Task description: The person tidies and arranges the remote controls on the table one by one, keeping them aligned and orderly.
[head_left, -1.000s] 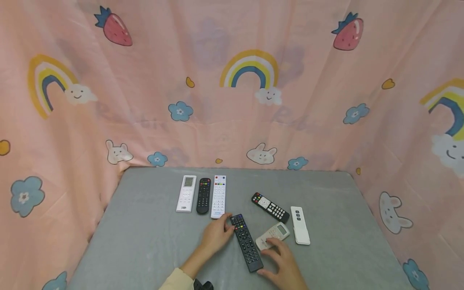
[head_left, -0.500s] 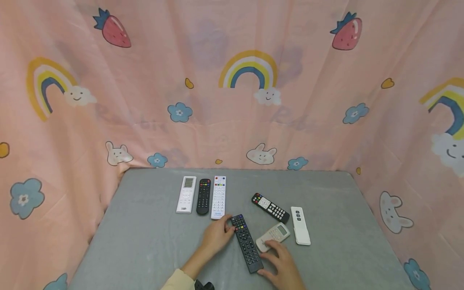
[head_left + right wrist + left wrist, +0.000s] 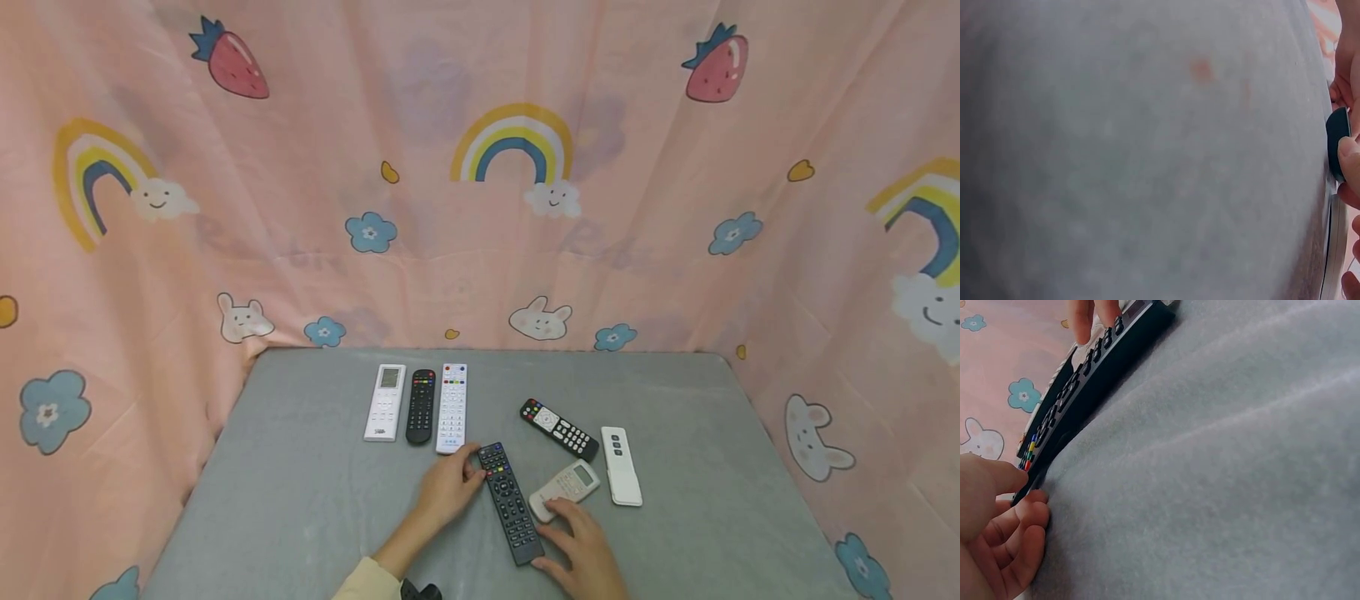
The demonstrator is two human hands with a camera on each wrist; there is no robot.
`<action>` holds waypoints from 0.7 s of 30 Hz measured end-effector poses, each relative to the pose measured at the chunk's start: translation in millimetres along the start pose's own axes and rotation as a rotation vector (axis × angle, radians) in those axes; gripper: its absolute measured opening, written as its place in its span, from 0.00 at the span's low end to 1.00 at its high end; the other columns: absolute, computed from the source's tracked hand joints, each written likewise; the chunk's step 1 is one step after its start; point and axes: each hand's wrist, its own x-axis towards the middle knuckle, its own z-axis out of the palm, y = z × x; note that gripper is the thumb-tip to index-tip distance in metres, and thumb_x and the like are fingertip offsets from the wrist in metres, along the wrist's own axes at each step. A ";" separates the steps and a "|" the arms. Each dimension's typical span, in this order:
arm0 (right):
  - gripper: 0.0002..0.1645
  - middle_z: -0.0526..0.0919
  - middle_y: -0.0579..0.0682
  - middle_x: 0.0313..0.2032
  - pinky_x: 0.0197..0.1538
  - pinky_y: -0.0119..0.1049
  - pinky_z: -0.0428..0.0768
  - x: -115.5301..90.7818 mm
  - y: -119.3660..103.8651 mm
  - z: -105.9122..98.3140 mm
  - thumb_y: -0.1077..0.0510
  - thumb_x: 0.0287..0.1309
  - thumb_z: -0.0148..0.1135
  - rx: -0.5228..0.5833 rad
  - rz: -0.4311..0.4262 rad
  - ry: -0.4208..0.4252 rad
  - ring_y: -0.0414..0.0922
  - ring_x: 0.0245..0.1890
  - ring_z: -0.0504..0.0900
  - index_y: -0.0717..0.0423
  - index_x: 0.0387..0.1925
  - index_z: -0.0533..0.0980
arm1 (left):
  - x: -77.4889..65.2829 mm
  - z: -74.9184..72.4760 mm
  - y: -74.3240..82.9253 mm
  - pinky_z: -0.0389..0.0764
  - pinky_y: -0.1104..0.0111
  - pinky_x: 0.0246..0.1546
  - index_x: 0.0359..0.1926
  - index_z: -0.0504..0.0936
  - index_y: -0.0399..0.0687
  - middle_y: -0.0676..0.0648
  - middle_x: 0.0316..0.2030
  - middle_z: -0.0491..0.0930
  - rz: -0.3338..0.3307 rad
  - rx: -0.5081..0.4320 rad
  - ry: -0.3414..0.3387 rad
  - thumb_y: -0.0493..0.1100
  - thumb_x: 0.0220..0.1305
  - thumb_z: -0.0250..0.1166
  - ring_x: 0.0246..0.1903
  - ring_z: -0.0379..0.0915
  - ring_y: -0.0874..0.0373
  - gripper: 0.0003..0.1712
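Note:
In the head view a long black remote control [image 3: 510, 504] lies slantwise on the grey cloth. At its far end my left hand [image 3: 446, 485] pinches it; the left wrist view has the thumb [image 3: 1007, 477] against its edge, other fingers curled. My right hand [image 3: 583, 550] grips the near end between thumb and index finger, and in the right wrist view the thumb [image 3: 1349, 153] touches that end. A small beige air-conditioner remote [image 3: 564, 490] lies just past the right fingertips, partly covered by a finger.
On the left stand in a row a white remote with a screen [image 3: 385, 403], a slim black remote [image 3: 421, 407] and a white remote [image 3: 452, 408]. Farther right lie a black remote with white keys [image 3: 559, 429] and a white remote [image 3: 622, 467]. A pink curtain [image 3: 450, 275] hangs behind the table.
Both hands stay at the black remote control, which has hardly moved. The right hand has shifted very slightly; the other remotes lie as before.

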 end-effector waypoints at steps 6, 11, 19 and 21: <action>0.26 0.81 0.51 0.52 0.73 0.19 0.45 1.0 -3.7 -1.1 0.40 0.31 0.78 -0.020 0.009 -0.018 0.48 0.56 0.73 0.47 0.35 0.86 | 0.1 -0.2 0.1 0.65 0.76 0.24 0.57 0.80 0.44 0.57 0.23 0.76 0.008 0.006 -0.008 0.43 0.59 0.70 0.21 0.62 0.70 0.24; 0.26 0.80 0.47 0.53 0.71 0.19 0.45 0.6 -8.2 -2.7 0.38 0.30 0.79 -0.048 0.064 -0.063 0.45 0.57 0.73 0.44 0.35 0.86 | -1.2 -2.2 2.4 0.67 0.75 0.24 0.57 0.79 0.43 0.57 0.24 0.78 0.012 0.001 -0.010 0.43 0.59 0.70 0.21 0.64 0.70 0.24; 0.26 0.80 0.45 0.53 0.71 0.19 0.45 1.6 -8.7 -4.1 0.38 0.31 0.78 -0.040 0.074 -0.063 0.44 0.57 0.73 0.44 0.36 0.86 | -0.4 -6.7 3.6 0.68 0.76 0.23 0.58 0.78 0.42 0.55 0.24 0.81 0.038 -0.087 -0.018 0.46 0.59 0.71 0.19 0.65 0.72 0.27; 0.26 0.81 0.47 0.53 0.72 0.19 0.45 3.0 -7.6 -4.6 0.39 0.32 0.77 -0.034 0.046 -0.037 0.45 0.56 0.74 0.46 0.36 0.86 | 2.0 -7.8 2.4 0.69 0.77 0.22 0.59 0.78 0.43 0.55 0.24 0.81 0.034 -0.122 -0.029 0.47 0.59 0.71 0.18 0.65 0.73 0.28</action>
